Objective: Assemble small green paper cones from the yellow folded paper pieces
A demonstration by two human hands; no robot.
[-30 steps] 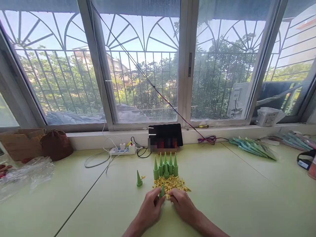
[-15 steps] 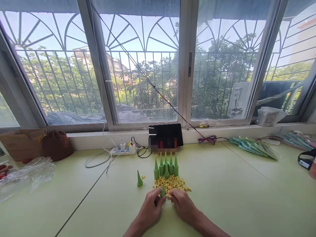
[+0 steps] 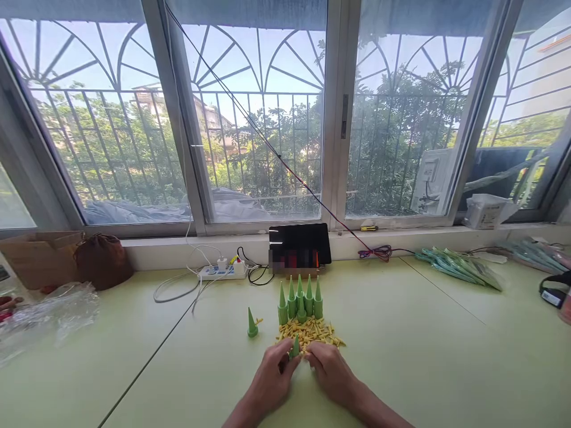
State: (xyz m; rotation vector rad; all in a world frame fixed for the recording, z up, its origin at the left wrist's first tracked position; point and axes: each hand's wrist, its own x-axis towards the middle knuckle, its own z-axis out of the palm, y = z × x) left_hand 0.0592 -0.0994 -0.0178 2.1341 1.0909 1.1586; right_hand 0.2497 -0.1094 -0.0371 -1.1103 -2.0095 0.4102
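Between thumb and fingers, my left hand grips a green cone that points upward. My right hand is closed in a pinch beside it, with a small yellow peg at its fingertips, close to the cone's side. Just beyond both hands spreads a pile of yellow pegs. Behind the pile stands a cluster of several upright green cones. Off to the left, a single green cone stands on the table with a yellow peg sticking out of its side.
A dark tablet leans against the sill behind the cones. Left of it lies a white power strip with cables. Clear plastic wrap, a brown pouch and a cardboard box sit far left; bagged green items lie right.
The green cone in my left hand has tilted slightly and sits a little lower. My right fingertips have shifted very slightly to the right; the rest stays in place.
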